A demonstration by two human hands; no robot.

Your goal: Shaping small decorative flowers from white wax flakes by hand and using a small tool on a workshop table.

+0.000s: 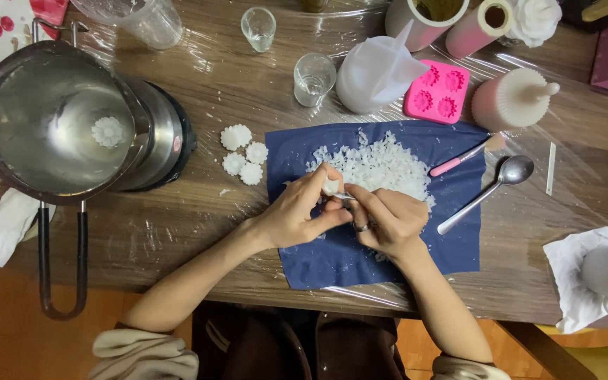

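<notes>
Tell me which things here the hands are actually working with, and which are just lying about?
In hand:
left hand, pinching a small white wax piece
right hand
heap of white wax flakes
dark blue cloth

Lying about:
pink flower-shaped silicone mould
metal spoon
two clear glasses
steel pot

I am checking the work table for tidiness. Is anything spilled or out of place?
One white flower piece lies alone inside the steel pot, away from the four on the table. The white flakes stay on the blue cloth.
</notes>
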